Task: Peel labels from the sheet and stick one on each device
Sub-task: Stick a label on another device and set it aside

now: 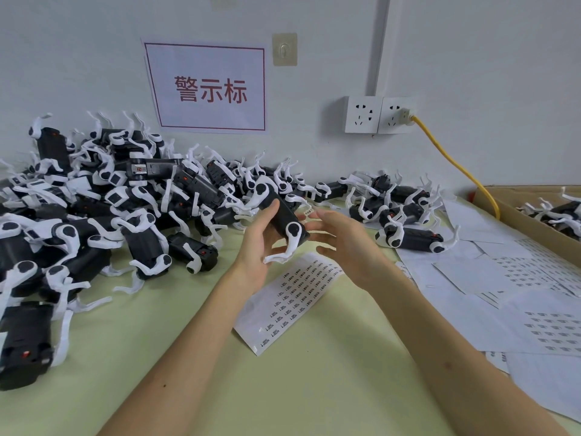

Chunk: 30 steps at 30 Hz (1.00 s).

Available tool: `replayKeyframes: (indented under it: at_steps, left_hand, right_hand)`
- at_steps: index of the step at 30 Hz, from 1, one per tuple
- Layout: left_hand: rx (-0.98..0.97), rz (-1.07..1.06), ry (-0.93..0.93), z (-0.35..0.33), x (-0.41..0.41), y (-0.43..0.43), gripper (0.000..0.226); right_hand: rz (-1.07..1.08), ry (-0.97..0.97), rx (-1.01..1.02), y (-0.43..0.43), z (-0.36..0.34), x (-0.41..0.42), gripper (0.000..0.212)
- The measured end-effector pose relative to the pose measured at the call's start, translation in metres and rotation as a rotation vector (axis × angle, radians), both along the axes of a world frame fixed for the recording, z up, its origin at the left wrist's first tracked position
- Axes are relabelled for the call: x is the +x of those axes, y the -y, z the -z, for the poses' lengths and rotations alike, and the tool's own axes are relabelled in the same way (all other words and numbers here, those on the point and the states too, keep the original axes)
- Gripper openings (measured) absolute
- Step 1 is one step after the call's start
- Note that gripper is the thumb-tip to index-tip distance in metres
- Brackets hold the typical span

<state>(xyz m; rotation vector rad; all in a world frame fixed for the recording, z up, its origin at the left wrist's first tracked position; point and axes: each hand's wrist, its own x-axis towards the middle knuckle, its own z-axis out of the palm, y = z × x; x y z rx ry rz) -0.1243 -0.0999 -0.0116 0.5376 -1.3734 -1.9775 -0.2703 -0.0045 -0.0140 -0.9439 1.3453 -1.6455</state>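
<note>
My left hand [256, 247] grips a black device with white folding arms [283, 218], held above the table's middle. My right hand [342, 240] hovers just to the right of it with fingers spread and relaxed, holding nothing that I can see. Under both hands lies a label sheet [292, 297] with rows of small printed labels, flat on the pale green table [283, 388]. A large heap of the same devices [103, 209] covers the left and back of the table.
Several used and partly used label sheets [518, 297] lie spread at the right. A cardboard box [531, 221] with more devices stands at the far right. A smaller group of devices [396, 212] lies at the back right. A yellow cable [456, 162] runs from the wall socket.
</note>
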Motion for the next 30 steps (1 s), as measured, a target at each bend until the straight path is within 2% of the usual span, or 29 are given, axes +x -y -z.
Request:
replayKeyframes:
  at_steps: [2, 5, 8, 14, 17, 21, 23, 26, 30]
  left_hand:
    - [-0.028, -0.029, 0.030, 0.001, -0.002, -0.001, 0.065]
    - [-0.057, -0.053, 0.038, 0.003, -0.002, 0.000, 0.048]
    - [-0.080, -0.097, 0.068, 0.007, -0.004, 0.003, 0.052]
    - [-0.136, -0.096, 0.062, 0.010, -0.007, 0.006, 0.066]
    - [-0.228, -0.097, 0.100, 0.009, -0.008, 0.004, 0.070]
    - [-0.537, -0.145, 0.233, 0.015, -0.009, -0.001, 0.055]
    - [-0.745, -0.111, 0.370, 0.022, -0.011, -0.002, 0.062]
    - [-0.908, -0.111, 0.492, 0.029, -0.013, 0.005, 0.041]
    - [-0.913, -0.211, 0.541, 0.027, -0.008, 0.014, 0.019]
  right_hand:
    - [-0.037, -0.050, 0.012, 0.002, 0.002, 0.005, 0.035]
    - [-0.090, -0.081, 0.019, 0.004, 0.007, 0.013, 0.058]
    - [-0.108, -0.073, 0.001, 0.006, 0.010, 0.017, 0.068]
    - [-0.097, -0.052, -0.001, 0.008, 0.014, 0.020, 0.064]
    - [-0.027, 0.067, -0.056, 0.010, 0.014, 0.022, 0.065]
    - [0.044, 0.263, -0.181, 0.004, 0.000, 0.017, 0.068]
    - [0.054, 0.304, -0.227, 0.000, -0.004, 0.012, 0.066]
    - [0.056, 0.360, -0.271, -0.006, -0.008, 0.009, 0.070]
    - [0.038, 0.467, -0.349, -0.012, -0.012, 0.010, 0.037]
